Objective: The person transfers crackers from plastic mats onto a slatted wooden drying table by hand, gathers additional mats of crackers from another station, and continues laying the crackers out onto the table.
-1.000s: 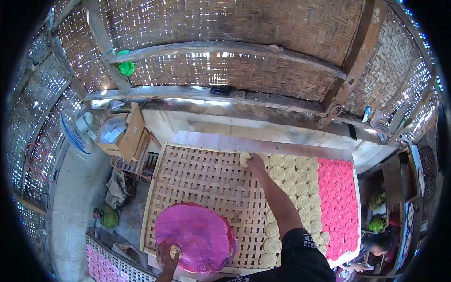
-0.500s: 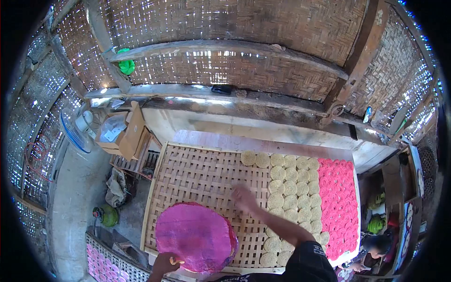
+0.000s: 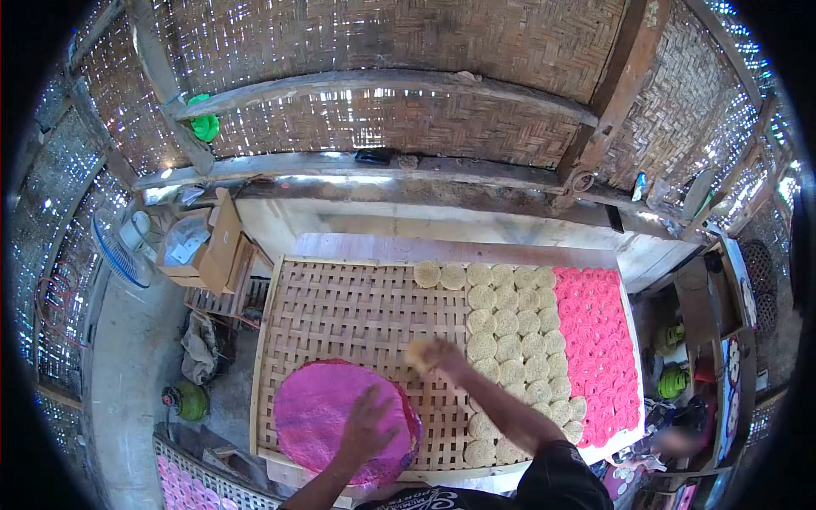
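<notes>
rustic workshop: woven walls [image 3: 408,38], lattice tray [image 3: 340,310] with round discs [image 3: 507,348]

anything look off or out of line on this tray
Nothing looks spilled or plainly damaged. The one uneven spot is at the far edge of the woven tray: two pale discs jut left past the rows of pale discs below, breaking their otherwise fairly straight edge. It may simply be a row in progress.

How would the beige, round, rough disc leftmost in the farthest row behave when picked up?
The disc is probably light: the right hand holds a similar one. Lying flat, it probably won't roll. Its rough surface should resist slipping.
</notes>
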`<state>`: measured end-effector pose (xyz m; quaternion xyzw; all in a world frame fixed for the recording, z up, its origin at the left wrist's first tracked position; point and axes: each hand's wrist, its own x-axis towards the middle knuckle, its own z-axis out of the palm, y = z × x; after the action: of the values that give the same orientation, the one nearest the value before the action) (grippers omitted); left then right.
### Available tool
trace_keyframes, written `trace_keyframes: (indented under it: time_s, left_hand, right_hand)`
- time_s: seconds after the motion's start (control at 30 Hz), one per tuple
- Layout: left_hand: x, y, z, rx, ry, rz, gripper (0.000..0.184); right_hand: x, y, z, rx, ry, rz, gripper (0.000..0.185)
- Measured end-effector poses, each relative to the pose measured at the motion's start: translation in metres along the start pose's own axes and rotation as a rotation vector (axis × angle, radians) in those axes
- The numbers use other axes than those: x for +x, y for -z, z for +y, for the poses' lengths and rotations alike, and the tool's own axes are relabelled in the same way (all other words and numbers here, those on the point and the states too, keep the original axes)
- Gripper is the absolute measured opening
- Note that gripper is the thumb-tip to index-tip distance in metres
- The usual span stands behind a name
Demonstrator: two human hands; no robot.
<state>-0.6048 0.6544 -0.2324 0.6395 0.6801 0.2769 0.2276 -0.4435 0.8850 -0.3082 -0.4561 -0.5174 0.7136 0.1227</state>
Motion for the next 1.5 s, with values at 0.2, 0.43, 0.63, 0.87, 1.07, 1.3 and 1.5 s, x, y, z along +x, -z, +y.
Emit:
trace_keyframes:
  time_s: [0.2, 0.43, 0.63, 0.87, 1.07, 1.3, 1.5]
  left_hand:
    - [-0.064, -0.013, -0.090, 0.331, 0.517, 0.183, 0.089]
    - [-0.094, -0.003, -0.146, 0.371, 0.755, 0.360, 0.098]
    - [-0.089, 0.010, -0.143, 0.332, 0.809, 0.333, 0.090]
    - [-0.094, 0.003, -0.148, 0.386, 0.703, 0.333, 0.074]
    - [-0.104, 0.004, -0.131, 0.331, 0.612, 0.396, 0.068]
    - [-0.108, 0.019, -0.102, 0.161, 0.335, 0.572, 0.051]
    - [-0.087, -0.016, -0.097, 0.083, 0.146, 0.516, 0.043]
  right_hand:
    - [0.104, 0.084, -0.005, -0.478, 0.355, 0.517, 0.040]
    - [0.106, 0.085, -0.016, -0.844, 0.335, 0.791, 0.041]
    - [0.039, 0.011, 0.014, -0.991, 0.366, 0.531, 0.043]
    - [-0.055, -0.104, 0.060, -1.051, 0.640, 0.345, 0.035]
    - [-0.066, -0.125, 0.057, -1.074, 0.714, 0.460, 0.024]
    - [-0.099, -0.084, 0.072, 0.006, 0.424, 0.478, 0.009]
    - [-0.198, 0.056, 0.116, 0.337, 0.383, 1.117, 0.018]
